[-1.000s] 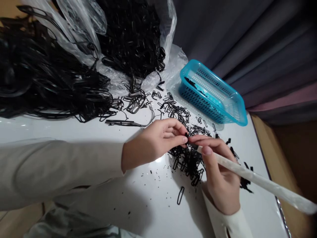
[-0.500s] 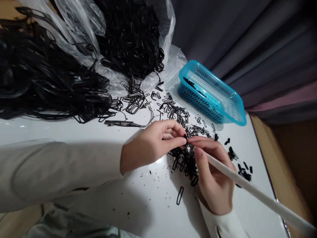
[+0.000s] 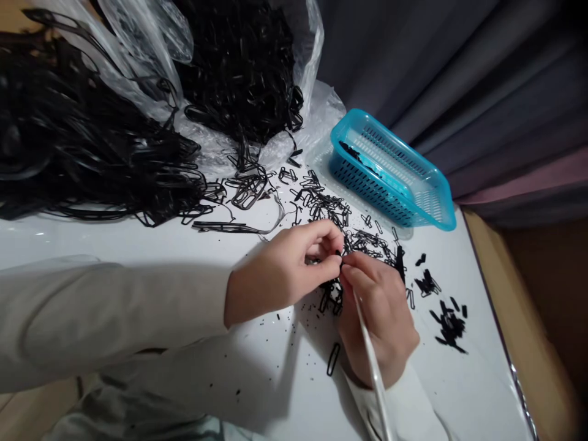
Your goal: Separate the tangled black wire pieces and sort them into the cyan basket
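Both hands meet over the middle of the white table. My left hand pinches a small black piece between thumb and forefinger; most of it is covered by the fingers. Against its tip, the fingers of my right hand are closed at the same piece. A long, thin white stick runs out of my right hand toward the bottom edge of the view; its upper end is hidden. Beneath the hands lie many small black plastic loops. One longer black loop lies apart, left of my right wrist.
A blue perforated basket with some black pieces inside stands at the back right. Clear plastic bags and a big heap of black strips fill the back left. Small black piles lie near the table's right edge.
My right hand has turned and shifted left, closing up to my left fingertips. The white stick has swung from pointing lower right to pointing nearly straight down. My left hand has barely moved.
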Action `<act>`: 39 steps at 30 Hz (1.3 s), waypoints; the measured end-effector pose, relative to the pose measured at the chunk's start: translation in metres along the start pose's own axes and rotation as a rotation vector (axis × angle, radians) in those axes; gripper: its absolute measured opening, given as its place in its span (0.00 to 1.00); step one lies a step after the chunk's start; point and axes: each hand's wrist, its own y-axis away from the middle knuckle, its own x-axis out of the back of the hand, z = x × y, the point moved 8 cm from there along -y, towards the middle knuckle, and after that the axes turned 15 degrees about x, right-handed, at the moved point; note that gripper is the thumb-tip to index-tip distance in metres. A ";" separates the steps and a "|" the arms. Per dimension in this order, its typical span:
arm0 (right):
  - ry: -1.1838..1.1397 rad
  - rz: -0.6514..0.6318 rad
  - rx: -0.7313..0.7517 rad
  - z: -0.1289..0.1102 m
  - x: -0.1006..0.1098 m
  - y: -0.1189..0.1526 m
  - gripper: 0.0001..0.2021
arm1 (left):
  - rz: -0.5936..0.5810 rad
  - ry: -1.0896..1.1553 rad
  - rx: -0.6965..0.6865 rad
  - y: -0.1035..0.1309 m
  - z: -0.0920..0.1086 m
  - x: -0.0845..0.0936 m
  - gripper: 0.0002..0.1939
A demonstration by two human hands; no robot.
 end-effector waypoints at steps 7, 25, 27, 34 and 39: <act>0.337 0.030 -0.043 0.036 0.012 0.004 0.08 | -0.064 -0.145 -0.028 0.009 0.004 -0.008 0.05; -0.771 0.149 -0.599 0.061 -0.003 0.015 0.07 | -0.074 0.157 0.068 -0.004 -0.007 -0.001 0.02; -0.786 0.139 -0.588 0.055 -0.005 0.012 0.06 | -0.050 0.126 0.039 -0.003 -0.005 0.000 0.02; -0.658 0.149 -0.526 0.053 0.002 0.010 0.05 | -0.009 0.045 0.010 0.000 0.000 0.001 0.01; -0.659 0.141 -0.519 0.051 0.002 0.008 0.05 | -0.001 0.052 0.009 -0.002 -0.002 0.001 0.02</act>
